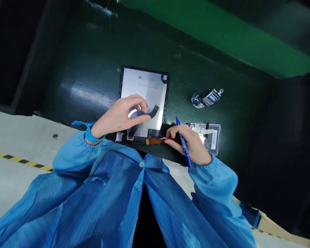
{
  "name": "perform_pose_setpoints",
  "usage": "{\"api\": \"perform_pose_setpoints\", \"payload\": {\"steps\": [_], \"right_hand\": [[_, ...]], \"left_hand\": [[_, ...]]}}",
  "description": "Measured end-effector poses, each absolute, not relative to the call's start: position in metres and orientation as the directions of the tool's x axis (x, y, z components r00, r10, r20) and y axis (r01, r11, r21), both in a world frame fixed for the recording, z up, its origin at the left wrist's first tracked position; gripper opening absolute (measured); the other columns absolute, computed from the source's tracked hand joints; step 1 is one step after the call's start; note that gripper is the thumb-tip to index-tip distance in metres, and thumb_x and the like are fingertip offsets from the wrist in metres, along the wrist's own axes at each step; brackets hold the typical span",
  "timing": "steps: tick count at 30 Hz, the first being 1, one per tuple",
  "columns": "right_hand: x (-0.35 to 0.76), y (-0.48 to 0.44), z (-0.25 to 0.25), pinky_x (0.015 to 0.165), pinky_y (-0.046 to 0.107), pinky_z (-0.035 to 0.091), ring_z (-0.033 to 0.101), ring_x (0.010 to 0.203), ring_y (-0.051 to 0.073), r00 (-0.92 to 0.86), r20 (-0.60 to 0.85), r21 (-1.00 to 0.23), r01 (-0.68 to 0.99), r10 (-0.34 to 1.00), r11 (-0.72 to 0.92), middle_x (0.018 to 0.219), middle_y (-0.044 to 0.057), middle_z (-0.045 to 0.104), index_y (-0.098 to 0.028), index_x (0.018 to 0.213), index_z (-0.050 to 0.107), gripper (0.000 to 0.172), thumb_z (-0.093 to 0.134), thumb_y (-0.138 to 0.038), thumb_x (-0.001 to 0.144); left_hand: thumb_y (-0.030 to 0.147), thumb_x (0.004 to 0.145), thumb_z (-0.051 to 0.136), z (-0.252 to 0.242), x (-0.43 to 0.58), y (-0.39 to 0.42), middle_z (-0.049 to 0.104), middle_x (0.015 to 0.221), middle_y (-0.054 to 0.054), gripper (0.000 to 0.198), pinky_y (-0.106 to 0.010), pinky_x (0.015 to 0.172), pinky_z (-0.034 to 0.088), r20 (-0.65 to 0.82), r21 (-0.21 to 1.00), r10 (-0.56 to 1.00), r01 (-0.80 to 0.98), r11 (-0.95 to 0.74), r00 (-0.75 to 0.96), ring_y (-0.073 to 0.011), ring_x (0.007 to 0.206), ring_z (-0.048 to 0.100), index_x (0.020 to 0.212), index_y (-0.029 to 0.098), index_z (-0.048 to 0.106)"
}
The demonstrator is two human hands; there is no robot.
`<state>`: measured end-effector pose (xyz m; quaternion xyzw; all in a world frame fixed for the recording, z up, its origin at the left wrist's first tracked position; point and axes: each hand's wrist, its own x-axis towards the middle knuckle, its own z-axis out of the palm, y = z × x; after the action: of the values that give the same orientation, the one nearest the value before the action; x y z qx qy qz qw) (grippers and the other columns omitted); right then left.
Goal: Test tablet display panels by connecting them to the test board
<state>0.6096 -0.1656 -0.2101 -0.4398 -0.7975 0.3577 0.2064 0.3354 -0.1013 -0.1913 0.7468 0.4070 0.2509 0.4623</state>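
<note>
A tablet-like display panel (144,88) lies back side up on the dark green bench, with a pale sheet inside a black frame. My left hand (120,113) is over its lower left part, thumb and fingers closed on a dark grey flex cable (153,112) whose curved end sticks out to the right. At the panel's lower right, my right hand (192,143) pinches the free end of an orange flex cable (153,141). A blue marker pen (186,155) is also held across that hand, slanting past the fingers.
To the right, a shiny metal dispenser-like object (206,97) stands on the bench (93,62). A small module with a white label (213,140) lies beside my right hand. Dark walls flank the bench; a bright green strip (222,31) runs along the back.
</note>
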Motion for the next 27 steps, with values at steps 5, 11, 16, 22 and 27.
{"api": "perform_pose_setpoints", "payload": {"steps": [5, 11, 16, 22, 27], "right_hand": [[0.602, -0.154, -0.204, 0.068, 0.025, 0.043, 0.056, 0.072, 0.013, -0.557, -0.018, -0.931, 0.312, 0.831, 0.189, 0.084, 0.000, 0.061, -0.023, 0.085, 0.038, 0.026, 0.059, -0.030, 0.098], [0.597, -0.146, -0.196, 0.066, 0.023, 0.045, 0.057, 0.072, 0.010, -0.615, 0.040, -0.987, 0.096, 0.787, 0.125, 0.087, 0.000, 0.063, -0.024, 0.085, 0.035, 0.027, 0.059, -0.025, 0.098], [0.591, -0.145, -0.194, 0.068, 0.024, 0.050, 0.064, 0.074, 0.011, -0.522, 0.084, -0.994, 0.021, 0.849, 0.111, 0.089, 0.001, 0.068, -0.023, 0.084, 0.035, 0.030, 0.062, -0.022, 0.095], [0.590, -0.148, -0.189, 0.065, 0.024, 0.048, 0.064, 0.071, 0.010, -0.416, 0.126, -0.986, 0.045, 0.901, 0.158, 0.085, -0.002, 0.066, -0.024, 0.084, 0.034, 0.031, 0.063, -0.018, 0.093], [0.591, -0.151, -0.185, 0.061, 0.026, 0.047, 0.063, 0.067, 0.011, -0.343, 0.170, -0.977, 0.067, 0.924, 0.205, 0.084, -0.002, 0.062, -0.025, 0.082, 0.032, 0.033, 0.062, -0.018, 0.094]], "left_hand": [[0.037, 0.087, 0.067, -0.175, 0.340, -0.109, 0.069, 0.070, -0.002, 0.022, -0.030, 0.061, 0.050, -0.215, 0.941, 0.691, -0.044, 0.336, 0.691, -0.0155, 0.060, 0.064, 0.089, 0.021, 0.052], [0.067, 0.085, 0.047, -0.171, 0.347, -0.114, 0.043, 0.043, 0.003, 0.057, -0.031, 0.044, 0.025, -0.284, 0.805, 0.585, -0.142, 0.576, 0.760, -0.0114, 0.037, 0.032, 0.100, 0.017, 0.068], [0.049, 0.090, 0.055, -0.165, 0.353, -0.123, 0.029, 0.042, 0.005, 0.038, -0.029, 0.047, 0.023, -0.348, 0.797, 0.690, -0.188, 0.575, 0.634, -0.0096, 0.041, 0.026, 0.069, 0.020, 0.064], [0.021, 0.088, 0.066, -0.163, 0.366, -0.138, 0.060, 0.053, 0.004, 0.006, -0.023, 0.050, 0.038, -0.203, 0.969, 0.898, -0.053, 0.242, 0.391, -0.0085, 0.047, 0.052, 0.086, 0.021, 0.071], [0.013, 0.079, 0.070, -0.162, 0.385, -0.143, 0.060, 0.052, 0.006, 0.007, -0.019, 0.044, 0.037, -0.102, 0.972, 0.973, 0.228, 0.054, 0.207, -0.0059, 0.043, 0.051, 0.074, 0.019, 0.069]]}}
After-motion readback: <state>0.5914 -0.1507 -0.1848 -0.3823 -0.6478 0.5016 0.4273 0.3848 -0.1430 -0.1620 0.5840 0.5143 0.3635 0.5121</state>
